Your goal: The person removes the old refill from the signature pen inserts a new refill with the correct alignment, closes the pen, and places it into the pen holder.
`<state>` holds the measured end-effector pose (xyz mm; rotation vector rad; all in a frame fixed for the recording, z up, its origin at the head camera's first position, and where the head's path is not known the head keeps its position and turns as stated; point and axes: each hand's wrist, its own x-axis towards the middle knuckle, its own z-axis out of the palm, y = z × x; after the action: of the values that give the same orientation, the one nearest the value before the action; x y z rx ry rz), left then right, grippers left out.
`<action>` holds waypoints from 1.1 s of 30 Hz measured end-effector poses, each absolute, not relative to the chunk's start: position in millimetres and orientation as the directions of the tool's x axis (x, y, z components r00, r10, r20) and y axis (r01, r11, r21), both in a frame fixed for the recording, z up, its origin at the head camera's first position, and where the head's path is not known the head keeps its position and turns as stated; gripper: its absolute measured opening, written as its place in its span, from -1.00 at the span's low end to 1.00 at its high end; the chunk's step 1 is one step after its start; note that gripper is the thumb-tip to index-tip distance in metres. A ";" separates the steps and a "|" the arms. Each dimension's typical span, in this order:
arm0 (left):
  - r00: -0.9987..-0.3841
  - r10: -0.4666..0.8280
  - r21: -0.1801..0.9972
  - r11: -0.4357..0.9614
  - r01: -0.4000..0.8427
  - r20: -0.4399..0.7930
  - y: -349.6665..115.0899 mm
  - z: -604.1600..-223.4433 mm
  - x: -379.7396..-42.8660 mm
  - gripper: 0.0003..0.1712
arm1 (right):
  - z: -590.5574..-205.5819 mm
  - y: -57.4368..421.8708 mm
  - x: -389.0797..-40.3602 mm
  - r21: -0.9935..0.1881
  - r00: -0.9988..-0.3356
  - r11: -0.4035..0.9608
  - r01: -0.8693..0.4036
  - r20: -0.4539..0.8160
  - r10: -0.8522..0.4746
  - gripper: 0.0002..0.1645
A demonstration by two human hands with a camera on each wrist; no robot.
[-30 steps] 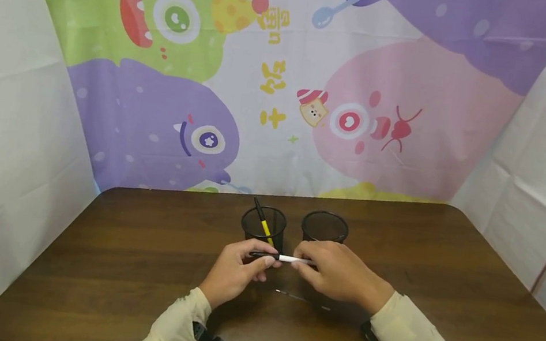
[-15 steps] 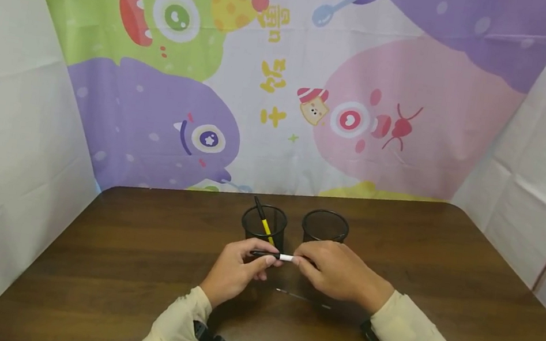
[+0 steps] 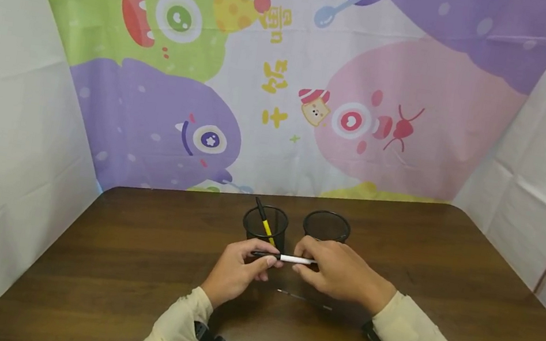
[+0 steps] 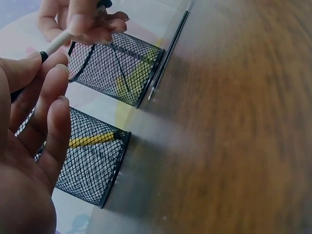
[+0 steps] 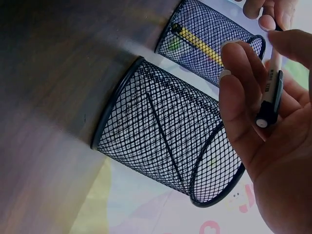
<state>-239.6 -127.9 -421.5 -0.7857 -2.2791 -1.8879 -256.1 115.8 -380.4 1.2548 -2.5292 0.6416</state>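
My left hand (image 3: 238, 270) pinches the black front part of a white pen (image 3: 296, 260) between thumb and fingers. My right hand (image 3: 342, 272) has its thumb and fingers round the white barrel; the clip and black end (image 5: 269, 105) lie across that palm in the right wrist view. The pen is held level above the table. Below the hands, a thin pen refill (image 4: 170, 53) with a metal tip lies on the wood. Behind the left hand stands a black mesh pen holder (image 3: 267, 210) with a yellow-and-black pen (image 3: 266, 226) leaning in it.
A second black mesh pen holder (image 3: 328, 214) stands behind my right hand, with a thin dark stick (image 5: 165, 139) showing through its mesh. The brown wooden table (image 3: 133, 267) meets a printed cartoon cloth (image 3: 274, 159) at the back. White cloths hang at both sides.
My right thumb and forefinger first slid slightly toward the left hand, covering more of the barrel. They have since parted a little, and more white shows. The left hand keeps its grip.
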 end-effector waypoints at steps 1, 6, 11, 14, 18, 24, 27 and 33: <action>-0.865 0.332 0.896 0.108 0.432 0.377 -127.8 -421.6 -239.9 -0.78 | -380.6 116.3 -256.6 -0.277 -0.599 0.532 -0.800 0.407 -0.690 -0.81; -0.868 0.327 0.898 0.107 0.426 0.373 -127.5 -421.0 -240.9 -0.80 | -380.4 117.4 -257.7 -0.276 -0.600 0.533 -0.800 0.412 -0.686 -0.81; -0.868 0.326 0.897 0.109 0.428 0.375 -127.5 -421.0 -241.4 -0.82 | -379.1 116.2 -256.3 -0.269 -0.607 0.545 -0.794 0.393 -0.690 -0.86; -0.871 0.328 0.900 0.112 0.421 0.366 -127.8 -421.7 -241.1 -0.80 | -378.8 115.3 -255.5 -0.264 -0.608 0.549 -0.793 0.388 -0.692 -0.88; -0.876 0.329 0.905 0.118 0.408 0.352 -128.7 -422.7 -240.4 -0.78 | -379.8 114.1 -254.9 -0.263 -0.605 0.546 -0.796 0.382 -0.698 -0.89; -0.874 0.331 0.904 0.115 0.411 0.356 -129.5 -423.9 -239.6 -0.82 | -382.0 112.9 -255.5 -0.275 -0.603 0.536 -0.798 0.376 -0.704 -0.89; -0.870 0.337 0.902 0.116 0.417 0.359 -128.8 -423.4 -239.6 -0.82 | -382.3 113.6 -255.4 -0.282 -0.604 0.534 -0.797 0.376 -0.702 -0.88; -0.868 0.339 0.901 0.111 0.419 0.362 -127.3 -422.7 -240.4 -0.83 | -381.1 115.4 -255.4 -0.272 -0.599 0.534 -0.801 0.388 -0.701 -0.89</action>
<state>-240.4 -127.3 -422.7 -0.7833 -2.2921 -1.8965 -255.4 115.4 -381.1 1.2666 -2.5414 0.6281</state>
